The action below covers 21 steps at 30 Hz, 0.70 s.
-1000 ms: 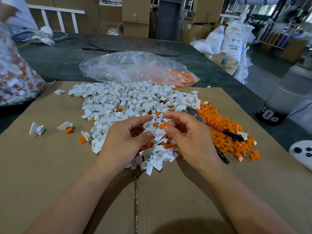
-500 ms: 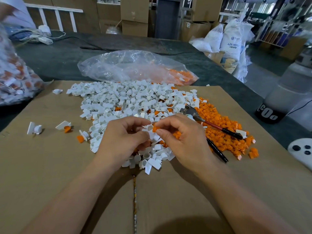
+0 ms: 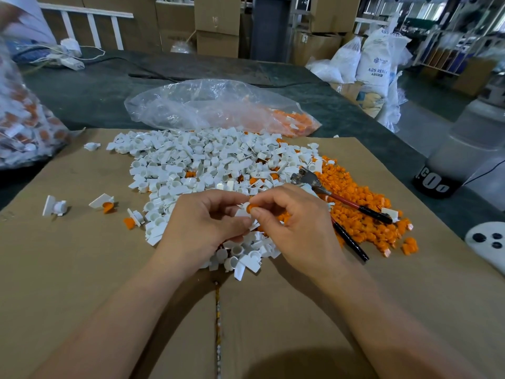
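Orange cap point(image 3: 250, 207), pinched between the thumb and forefinger of my right hand point(image 3: 296, 228), meets a white fitting point(image 3: 241, 213) that my left hand point(image 3: 203, 224) grips with curled fingers and thumb. The two hands come together at the fingertips, just above the near edge of the white pile point(image 3: 191, 165), which spreads out beyond my knuckles. On the outer side of my right hand lies the orange heap point(image 3: 363, 209). A pair of pliers point(image 3: 311, 181) rests on it, metal head toward the white pile, red-and-black handles splayed beside my right wrist. Outward of my left hand, a few loose pieces point(image 3: 105, 202) lie apart on the cardboard sheet point(image 3: 82, 269) that bears everything. Farther ahead of both hands, a clear plastic bag point(image 3: 213, 105) holding orange parts sits on the dark table point(image 3: 95, 86). A second filled bag point(image 3: 21, 132) stands well off to my left.
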Tool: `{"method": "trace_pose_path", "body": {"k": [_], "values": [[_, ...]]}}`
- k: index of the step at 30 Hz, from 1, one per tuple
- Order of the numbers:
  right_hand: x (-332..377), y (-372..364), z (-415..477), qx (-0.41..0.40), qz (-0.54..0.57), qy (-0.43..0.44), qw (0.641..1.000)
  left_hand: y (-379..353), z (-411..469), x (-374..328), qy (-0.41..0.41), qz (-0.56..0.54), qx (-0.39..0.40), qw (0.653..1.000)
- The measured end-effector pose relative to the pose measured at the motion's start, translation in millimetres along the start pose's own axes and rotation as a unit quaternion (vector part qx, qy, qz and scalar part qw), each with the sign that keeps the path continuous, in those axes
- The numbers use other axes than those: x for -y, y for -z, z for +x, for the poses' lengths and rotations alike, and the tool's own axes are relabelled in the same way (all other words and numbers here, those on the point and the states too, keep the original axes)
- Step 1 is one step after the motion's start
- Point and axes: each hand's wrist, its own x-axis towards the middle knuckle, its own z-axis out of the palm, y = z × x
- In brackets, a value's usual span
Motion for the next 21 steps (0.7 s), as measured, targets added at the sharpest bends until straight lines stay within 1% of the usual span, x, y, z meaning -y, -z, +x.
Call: {"method": "trace_pose_path", "body": {"k": [6,10,14,16,19,21], "values": [[-1.1,0.6,0.4,-0.025,0.074,-0.040,0.996,1.1,-0.7,-3.0,0.010,-0.028,-0.026,0.999],[0.0,0.3,0.0,-0.023,0.079,-0.043,0.996,-1.7,-1.2,-3.7,0.011,-0.057,-0.028,0.998],[-0.1,-0.2,-0.7,-0.038,0.089,-0.058,0.994,-3.2,-2.1,-3.3,-0.007,-0.040,-0.043,0.998],[1.0,-1.6,-1.6,-0.034,0.095,-0.063,0.993,-4.4,-3.2,-3.3,-0.017,-0.032,-0.051,0.998],[2.4,-3.5,-2.7,-0.036,0.092,-0.049,0.994,-5.3,-4.5,-3.6,-0.027,-0.040,-0.058,0.997],[1.1,-2.8,-2.9,-0.025,0.107,-0.060,0.992,-4.8,-5.2,-3.5,-0.030,-0.040,-0.053,0.997]]}}
